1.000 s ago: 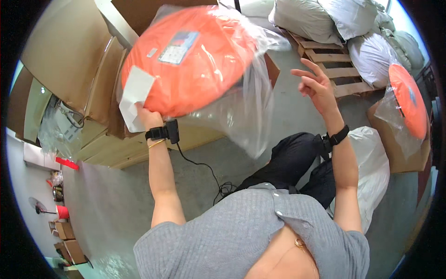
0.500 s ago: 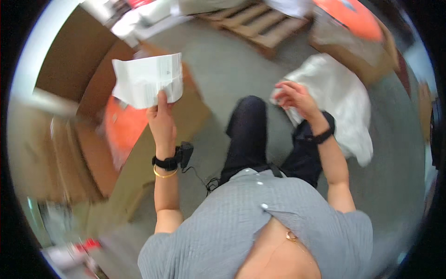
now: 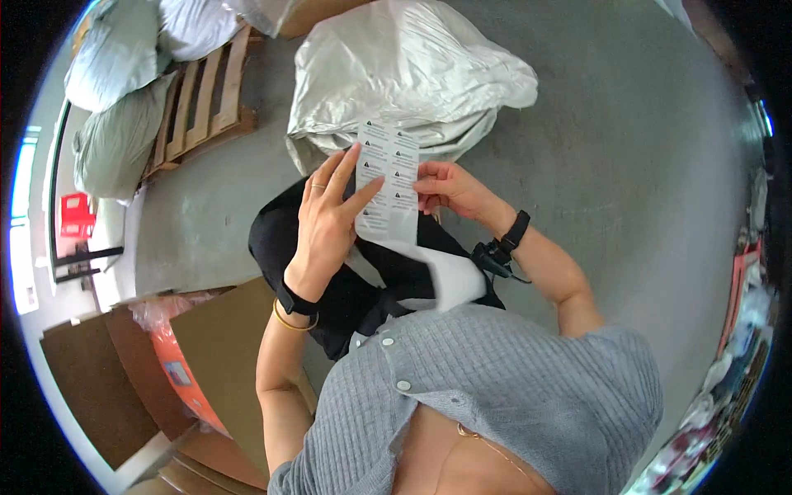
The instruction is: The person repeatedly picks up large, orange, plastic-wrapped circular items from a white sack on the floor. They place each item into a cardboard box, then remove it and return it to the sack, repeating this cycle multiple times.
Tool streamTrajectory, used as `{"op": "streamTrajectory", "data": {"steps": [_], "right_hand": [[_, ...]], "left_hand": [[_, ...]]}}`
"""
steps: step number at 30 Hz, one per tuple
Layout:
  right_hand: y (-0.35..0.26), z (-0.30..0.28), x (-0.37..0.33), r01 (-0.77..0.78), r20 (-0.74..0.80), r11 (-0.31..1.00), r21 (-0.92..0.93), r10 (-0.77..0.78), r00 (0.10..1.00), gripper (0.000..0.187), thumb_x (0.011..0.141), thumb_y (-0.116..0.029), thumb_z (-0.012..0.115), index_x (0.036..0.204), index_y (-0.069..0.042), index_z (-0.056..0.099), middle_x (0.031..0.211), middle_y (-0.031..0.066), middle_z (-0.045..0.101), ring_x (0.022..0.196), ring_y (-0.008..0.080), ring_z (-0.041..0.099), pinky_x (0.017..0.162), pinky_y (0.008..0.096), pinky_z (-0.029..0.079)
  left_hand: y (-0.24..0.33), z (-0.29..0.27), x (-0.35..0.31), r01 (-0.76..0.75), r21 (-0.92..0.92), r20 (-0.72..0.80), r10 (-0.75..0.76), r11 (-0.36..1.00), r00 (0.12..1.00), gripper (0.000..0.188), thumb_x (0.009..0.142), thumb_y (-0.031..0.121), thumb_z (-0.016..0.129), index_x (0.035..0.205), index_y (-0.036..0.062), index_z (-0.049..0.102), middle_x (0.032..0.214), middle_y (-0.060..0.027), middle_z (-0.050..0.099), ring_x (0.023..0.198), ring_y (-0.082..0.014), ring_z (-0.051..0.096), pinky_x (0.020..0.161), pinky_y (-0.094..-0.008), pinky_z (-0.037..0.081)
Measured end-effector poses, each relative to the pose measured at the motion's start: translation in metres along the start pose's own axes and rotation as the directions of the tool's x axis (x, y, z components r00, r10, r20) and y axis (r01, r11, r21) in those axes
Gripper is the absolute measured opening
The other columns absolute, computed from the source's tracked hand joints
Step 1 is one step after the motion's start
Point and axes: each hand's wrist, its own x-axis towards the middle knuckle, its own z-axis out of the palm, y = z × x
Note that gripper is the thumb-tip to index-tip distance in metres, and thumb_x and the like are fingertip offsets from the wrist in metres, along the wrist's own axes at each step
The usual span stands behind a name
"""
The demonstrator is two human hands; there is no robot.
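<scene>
White label strip (image 3: pixel 403 183), 2 columns, spans between left hand (image 3: pixel 327 221) and right hand (image 3: pixel 455 190), both pinching its edges; apparent step: peeling, which calls for 1 steadied side.

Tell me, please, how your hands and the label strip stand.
Left hand touching label strip at its left side; right hand holding its right edge. Lower end curled. Left fingers covering part of it.

The label strip (image 3: pixel 403 169) looks like smooth, matt paper. The sack (image 3: pixel 404 66) is of wrinkled, slightly glossy plastic; the pallet (image 3: pixel 233 74) is of bare wood, the carton (image 3: pixel 239 351) of matt cardboard.
</scene>
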Motion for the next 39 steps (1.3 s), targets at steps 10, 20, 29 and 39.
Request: {"op": "streamTrajectory", "data": {"steps": [10,20,29,39], "right_hand": [[-0.009,-0.213,-0.091,0.363,-0.791,0.849,-0.384,-0.505,0.345,0.011,0.086,-0.011,0.051,0.091,-0.001,0.053,0.082,0.0085,0.062,0.075,0.0189,0.064,0.059,0.0277,0.052],[0.1,-0.238,-0.07,-0.063,-0.751,0.76,-0.647,-0.619,0.23,0.017,0.086,-0.013,0.054,0.092,0.003,0.052,0.076,0.0081,0.061,0.074,0.0166,0.062,0.065,0.0281,0.05],[0.247,-0.275,-0.032,-0.089,-0.978,0.989,0.119,0.133,0.16,0.021,0.083,-0.011,0.054,0.094,0.007,0.05,0.071,0.0133,0.058,0.063,0.025,0.063,0.05,0.0318,0.052],[0.05,-0.199,0.124,0.089,-0.435,0.992,0.084,-0.044,0.9,0.026,0.089,-0.013,0.047,0.109,0.004,0.047,0.093,0.0166,0.061,0.069,0.0218,0.062,0.064,0.031,0.053]], "left_hand": [[-0.046,-0.013,-0.037,0.597,-0.388,0.103,-0.61,0.702,0.785,0.037,0.081,-0.001,0.054,0.117,0.0063,0.052,0.114,-0.0134,0.054,0.093,-0.0172,0.058,0.076,-0.0268,0.047],[-0.074,0.002,-0.058,0.646,-0.671,0.119,-0.808,0.363,0.577,0.021,0.087,0.007,0.049,0.105,-0.0002,0.056,0.102,-0.0128,0.06,0.078,-0.0141,0.061,0.058,-0.0184,0.048],[-0.078,0.0,-0.053,0.679,-0.637,0.127,-0.82,0.364,0.558,0.019,0.087,0.006,0.049,0.103,-0.0001,0.057,0.101,-0.0113,0.061,0.075,-0.0117,0.06,0.054,-0.0167,0.047],[-0.074,-0.001,-0.05,0.695,-0.643,0.162,-0.83,0.321,0.533,0.018,0.086,0.003,0.05,0.102,-0.001,0.057,0.101,-0.01,0.061,0.075,-0.0093,0.059,0.056,-0.0172,0.048]]}}
